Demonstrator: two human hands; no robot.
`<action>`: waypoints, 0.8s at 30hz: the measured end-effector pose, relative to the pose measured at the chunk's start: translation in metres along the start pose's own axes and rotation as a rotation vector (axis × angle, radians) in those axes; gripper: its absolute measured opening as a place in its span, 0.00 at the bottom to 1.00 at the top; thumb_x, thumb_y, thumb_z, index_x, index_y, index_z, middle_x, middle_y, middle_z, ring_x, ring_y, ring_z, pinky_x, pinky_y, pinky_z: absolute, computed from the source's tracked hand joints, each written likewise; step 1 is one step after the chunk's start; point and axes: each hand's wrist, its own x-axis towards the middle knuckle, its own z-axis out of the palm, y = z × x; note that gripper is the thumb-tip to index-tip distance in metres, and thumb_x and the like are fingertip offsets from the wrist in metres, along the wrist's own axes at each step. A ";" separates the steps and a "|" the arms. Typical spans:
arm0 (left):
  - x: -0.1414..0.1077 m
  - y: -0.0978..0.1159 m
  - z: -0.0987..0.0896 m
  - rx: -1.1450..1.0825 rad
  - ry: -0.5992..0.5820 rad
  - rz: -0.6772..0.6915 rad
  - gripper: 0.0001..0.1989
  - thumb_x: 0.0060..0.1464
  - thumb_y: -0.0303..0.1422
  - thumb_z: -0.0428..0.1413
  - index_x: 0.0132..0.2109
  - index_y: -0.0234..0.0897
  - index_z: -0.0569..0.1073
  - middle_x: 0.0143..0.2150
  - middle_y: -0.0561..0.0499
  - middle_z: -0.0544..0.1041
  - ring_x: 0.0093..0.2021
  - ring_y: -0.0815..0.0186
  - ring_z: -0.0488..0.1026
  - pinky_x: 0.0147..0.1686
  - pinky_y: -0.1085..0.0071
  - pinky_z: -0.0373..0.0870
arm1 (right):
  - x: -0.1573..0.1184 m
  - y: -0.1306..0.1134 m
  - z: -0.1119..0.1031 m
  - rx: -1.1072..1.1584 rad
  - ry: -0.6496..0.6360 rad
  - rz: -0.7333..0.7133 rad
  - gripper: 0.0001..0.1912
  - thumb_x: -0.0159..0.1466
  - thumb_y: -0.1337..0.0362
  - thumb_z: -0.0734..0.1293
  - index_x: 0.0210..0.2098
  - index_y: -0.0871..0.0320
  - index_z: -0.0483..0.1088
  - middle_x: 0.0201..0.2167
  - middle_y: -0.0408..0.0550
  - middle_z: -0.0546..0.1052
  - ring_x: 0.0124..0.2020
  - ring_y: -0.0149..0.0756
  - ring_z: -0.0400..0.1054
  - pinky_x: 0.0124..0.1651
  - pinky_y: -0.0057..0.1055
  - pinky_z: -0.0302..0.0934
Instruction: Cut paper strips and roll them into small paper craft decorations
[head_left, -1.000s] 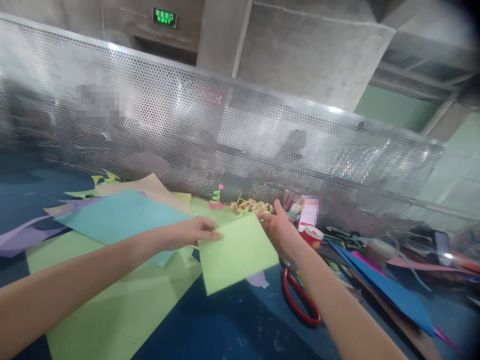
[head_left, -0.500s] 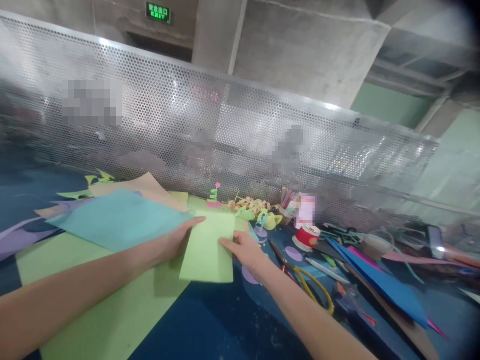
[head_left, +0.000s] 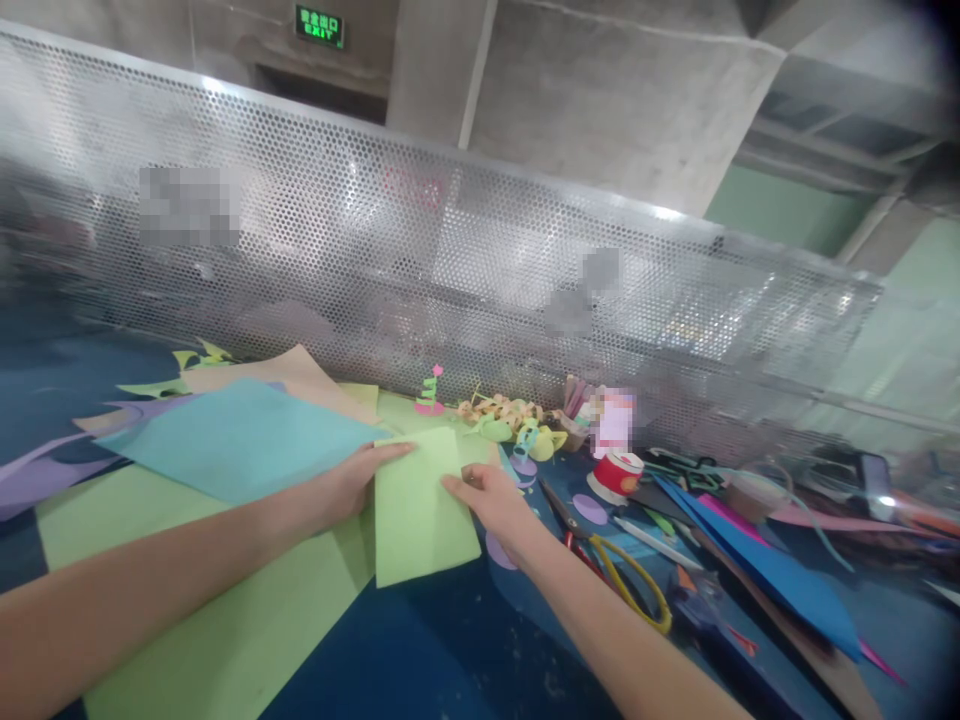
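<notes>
A light green paper piece [head_left: 424, 520] is held between both hands above the blue table. My left hand [head_left: 367, 470] pinches its upper left edge, thumb on top and the other fingers hidden behind. On the right edge, my right hand [head_left: 487, 495] grips it with the thumb in front and the fingers curled. Beneath my left forearm lies a large green sheet [head_left: 225, 620], and a light blue sheet [head_left: 240, 440] rests over part of it.
Yellow-handled scissors [head_left: 630, 585], a white pen [head_left: 656, 542] and a red-and-white roll [head_left: 619, 475] lie at the right, near blue paper [head_left: 772, 570]. Behind stand a small pink-and-green paper figure [head_left: 430, 392] and a perforated metal screen [head_left: 300, 220].
The held green paper has turned, its lower end swinging to the right and its upper left corner now showing beside my left thumb. Both hands keep hold of it.
</notes>
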 end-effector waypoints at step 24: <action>0.004 -0.002 -0.002 0.071 0.032 0.012 0.27 0.32 0.43 0.66 0.40 0.35 0.71 0.38 0.41 0.78 0.38 0.51 0.76 0.35 0.62 0.73 | 0.070 0.038 -0.124 -0.709 0.436 -0.054 0.10 0.63 0.60 0.63 0.36 0.62 0.69 0.35 0.45 0.74 0.35 0.32 0.69 0.40 0.35 0.64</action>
